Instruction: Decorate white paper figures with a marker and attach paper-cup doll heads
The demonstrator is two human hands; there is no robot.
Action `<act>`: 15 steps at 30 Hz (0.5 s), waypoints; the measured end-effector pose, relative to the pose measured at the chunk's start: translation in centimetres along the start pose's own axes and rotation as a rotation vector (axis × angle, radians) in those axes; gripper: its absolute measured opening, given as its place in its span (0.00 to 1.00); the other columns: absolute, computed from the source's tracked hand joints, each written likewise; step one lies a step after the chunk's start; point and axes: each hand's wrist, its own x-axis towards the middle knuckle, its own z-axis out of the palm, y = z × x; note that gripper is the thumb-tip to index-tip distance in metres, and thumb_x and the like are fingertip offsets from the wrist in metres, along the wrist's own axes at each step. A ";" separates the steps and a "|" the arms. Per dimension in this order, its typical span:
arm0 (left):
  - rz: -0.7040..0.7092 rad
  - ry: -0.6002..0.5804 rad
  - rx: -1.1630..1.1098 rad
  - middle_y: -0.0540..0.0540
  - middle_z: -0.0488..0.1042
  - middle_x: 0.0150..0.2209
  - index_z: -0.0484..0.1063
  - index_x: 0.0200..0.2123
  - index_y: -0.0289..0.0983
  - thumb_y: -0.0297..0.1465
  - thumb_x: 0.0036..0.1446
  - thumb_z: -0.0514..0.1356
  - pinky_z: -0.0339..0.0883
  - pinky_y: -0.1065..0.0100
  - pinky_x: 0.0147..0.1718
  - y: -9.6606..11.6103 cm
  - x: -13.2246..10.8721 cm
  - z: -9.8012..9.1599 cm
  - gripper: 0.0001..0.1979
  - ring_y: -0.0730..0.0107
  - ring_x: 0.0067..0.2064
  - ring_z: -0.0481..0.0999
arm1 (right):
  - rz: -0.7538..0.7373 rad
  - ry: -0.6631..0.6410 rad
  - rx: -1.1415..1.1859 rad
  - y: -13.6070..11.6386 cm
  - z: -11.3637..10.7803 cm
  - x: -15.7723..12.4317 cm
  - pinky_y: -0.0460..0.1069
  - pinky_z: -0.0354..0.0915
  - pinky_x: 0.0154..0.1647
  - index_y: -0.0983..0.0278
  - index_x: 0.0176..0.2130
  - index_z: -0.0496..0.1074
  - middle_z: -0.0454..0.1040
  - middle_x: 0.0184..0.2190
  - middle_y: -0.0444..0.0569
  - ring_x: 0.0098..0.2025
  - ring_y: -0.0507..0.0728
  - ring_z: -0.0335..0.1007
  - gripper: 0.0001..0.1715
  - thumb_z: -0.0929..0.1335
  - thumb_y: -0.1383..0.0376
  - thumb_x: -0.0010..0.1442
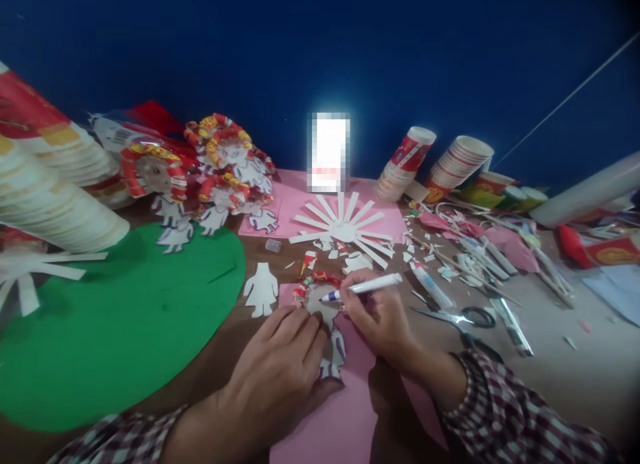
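My right hand (375, 311) grips a white marker (375, 284) with a purple tip. The tip is at the pale round middle of a paper cut-out figure (334, 357), inside its curved red-and-yellow ring (317, 278). Purple outlines show on the figure's lower part. My left hand (280, 357) lies over the figure's left side, fingers extended and thumb apart near its bottom edge, hiding part of it. Beneath both hands is a pink sheet (320, 431). A plain white cut-out figure (262, 289) lies just left of the ring.
A green oval sheet (150, 331) covers the left. Finished-looking ringed figures (220, 151) stand behind it. Paper cup stacks (457, 164) are at the back right, others (60, 191) at left. Scissors (463, 321), a capped marker (513, 327) and paper scraps lie right. A white fringed cut-out (345, 229) lies behind.
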 end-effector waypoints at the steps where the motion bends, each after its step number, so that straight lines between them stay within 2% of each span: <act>1: -0.005 0.001 -0.005 0.41 0.75 0.42 0.73 0.42 0.33 0.47 0.62 0.52 0.57 0.51 0.55 0.0 0.0 0.1 0.23 0.53 0.48 0.69 | -0.014 -0.011 -0.012 0.0 0.0 0.0 0.46 0.62 0.28 0.62 0.32 0.68 0.69 0.25 0.43 0.26 0.52 0.66 0.07 0.64 0.65 0.63; 5: -0.021 -0.013 -0.025 0.42 0.75 0.44 0.73 0.45 0.34 0.48 0.62 0.53 0.50 0.50 0.60 0.0 -0.2 0.1 0.23 0.53 0.52 0.67 | -0.013 -0.044 -0.026 0.2 0.1 0.0 0.46 0.61 0.28 0.62 0.33 0.69 0.69 0.25 0.43 0.26 0.51 0.64 0.08 0.64 0.64 0.64; 11: -0.027 -0.031 -0.035 0.42 0.75 0.45 0.72 0.45 0.33 0.47 0.63 0.52 0.51 0.52 0.59 0.1 -0.4 0.0 0.23 0.54 0.51 0.68 | -0.053 -0.021 -0.020 0.4 0.2 0.1 0.48 0.63 0.33 0.62 0.34 0.69 0.72 0.29 0.45 0.32 0.53 0.68 0.06 0.65 0.65 0.63; 15: -0.030 -0.008 -0.037 0.42 0.75 0.45 0.72 0.45 0.33 0.47 0.62 0.52 0.50 0.52 0.60 0.0 -0.4 0.1 0.23 0.54 0.52 0.67 | -0.043 -0.038 -0.010 0.4 0.2 0.1 0.47 0.63 0.32 0.63 0.34 0.70 0.72 0.29 0.45 0.31 0.53 0.68 0.05 0.65 0.65 0.63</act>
